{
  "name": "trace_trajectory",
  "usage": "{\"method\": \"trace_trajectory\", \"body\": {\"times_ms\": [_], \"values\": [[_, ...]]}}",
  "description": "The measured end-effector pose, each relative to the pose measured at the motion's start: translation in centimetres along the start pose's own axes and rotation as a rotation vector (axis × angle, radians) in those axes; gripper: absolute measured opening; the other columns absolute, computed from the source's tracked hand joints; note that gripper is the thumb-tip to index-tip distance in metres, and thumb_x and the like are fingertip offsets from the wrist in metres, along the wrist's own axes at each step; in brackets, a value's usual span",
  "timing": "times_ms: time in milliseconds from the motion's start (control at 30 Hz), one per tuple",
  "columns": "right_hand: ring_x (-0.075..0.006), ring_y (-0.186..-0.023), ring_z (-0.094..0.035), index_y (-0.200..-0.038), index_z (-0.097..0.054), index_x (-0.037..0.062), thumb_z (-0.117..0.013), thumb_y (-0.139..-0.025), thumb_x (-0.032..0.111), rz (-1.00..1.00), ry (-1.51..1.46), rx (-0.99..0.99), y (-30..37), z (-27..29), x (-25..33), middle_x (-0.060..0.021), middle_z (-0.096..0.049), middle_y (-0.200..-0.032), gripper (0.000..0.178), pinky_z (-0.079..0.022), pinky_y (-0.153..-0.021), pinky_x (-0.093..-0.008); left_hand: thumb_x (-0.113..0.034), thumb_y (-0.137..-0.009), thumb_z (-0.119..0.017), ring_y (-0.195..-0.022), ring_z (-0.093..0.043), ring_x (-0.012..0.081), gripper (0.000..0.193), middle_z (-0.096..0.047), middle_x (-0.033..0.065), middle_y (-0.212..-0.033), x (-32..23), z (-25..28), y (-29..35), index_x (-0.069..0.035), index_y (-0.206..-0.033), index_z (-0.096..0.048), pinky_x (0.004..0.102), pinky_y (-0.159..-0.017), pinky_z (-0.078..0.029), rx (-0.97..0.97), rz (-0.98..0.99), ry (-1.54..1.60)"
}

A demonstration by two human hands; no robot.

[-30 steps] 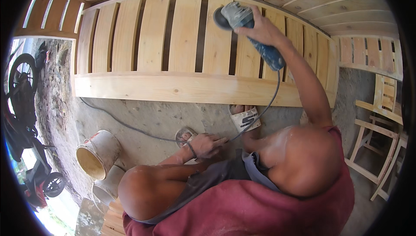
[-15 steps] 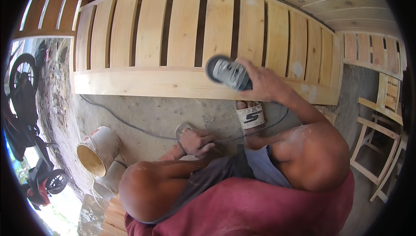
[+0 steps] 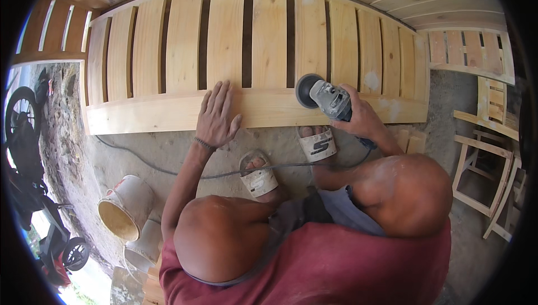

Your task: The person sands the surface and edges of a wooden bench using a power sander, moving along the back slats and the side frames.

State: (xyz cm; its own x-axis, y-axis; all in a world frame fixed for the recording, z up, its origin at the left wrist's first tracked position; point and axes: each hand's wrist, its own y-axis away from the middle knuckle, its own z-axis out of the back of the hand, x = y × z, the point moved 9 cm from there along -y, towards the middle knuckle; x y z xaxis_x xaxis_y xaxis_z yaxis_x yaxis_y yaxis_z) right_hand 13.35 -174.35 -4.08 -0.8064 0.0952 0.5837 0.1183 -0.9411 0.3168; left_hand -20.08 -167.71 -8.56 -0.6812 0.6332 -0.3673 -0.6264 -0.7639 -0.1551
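Gripping the grey and blue handheld grinder (image 3: pixel 333 100) around its body, the right hand (image 3: pixel 358 113) is closing its fingers about the casing, which is probably giving enough control to tilt the round disc (image 3: pixel 306 91) toward the wood. The grinder is sitting over the front rail (image 3: pixel 140 115) of the slatted wooden bench (image 3: pixel 185 41), right of the middle, with its disc overlapping the seam where rail and slats are meeting; whether the disc is touching the surface, one cannot tell. The left hand (image 3: pixel 216 119) is lying palm down over the same rail, holding nothing, its fingers reaching straight toward the slats and its thumb spreading aside, likely for steadying the leaning body or feeling the surface. The hands are staying well apart, presumably because bare fingers near a disc would be at risk. From the grinder, a dark cord (image 3: pixel 151 163) is trailing slackly over the left foot and across the floor, apparently leaving the arm room to reach. Two whitish buckets (image 3: pixel 137 193) are standing to the left, well apart from the cord, perhaps for leaving the space before the bench free.
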Motion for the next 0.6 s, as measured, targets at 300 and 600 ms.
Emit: {"method": "trace_trajectory", "body": {"times_ms": [300, 600], "values": [[-0.0453, -0.102, -0.067, -0.147, -0.031, 0.0127, -0.084, -0.073, 0.04, 0.155, 0.113, 0.255, -2.0, -3.6, 6.2, -0.0264, -0.066, -0.115, 0.096, -0.053, -0.089, -0.0509, -0.043, -0.098, -0.043, -0.154, -0.019, 0.0336, 0.075, -0.021, 0.0205, -0.165, 5.0, -1.3, -3.1, 0.002, -0.155, -0.028, 0.0496, -0.125, -0.014, 0.041, 0.141, -0.182], [-0.0486, -0.1, -0.066, -0.147, -0.028, 0.0112, -0.081, -0.078, 0.04, 0.059, 0.118, 0.137, -9.1, 0.5, 6.3, -0.031, -0.067, -0.106, 0.091, -0.052, -0.089, -0.0517, -0.048, -0.099, -0.04, -0.155, -0.016, 0.0347, 0.077, -0.02, 0.0213, -0.166, 5.7, -1.2, -2.4, 0.005, -0.155, -0.029, 0.0486, -0.125, -0.013, 0.025, 0.161, -0.176]]}}
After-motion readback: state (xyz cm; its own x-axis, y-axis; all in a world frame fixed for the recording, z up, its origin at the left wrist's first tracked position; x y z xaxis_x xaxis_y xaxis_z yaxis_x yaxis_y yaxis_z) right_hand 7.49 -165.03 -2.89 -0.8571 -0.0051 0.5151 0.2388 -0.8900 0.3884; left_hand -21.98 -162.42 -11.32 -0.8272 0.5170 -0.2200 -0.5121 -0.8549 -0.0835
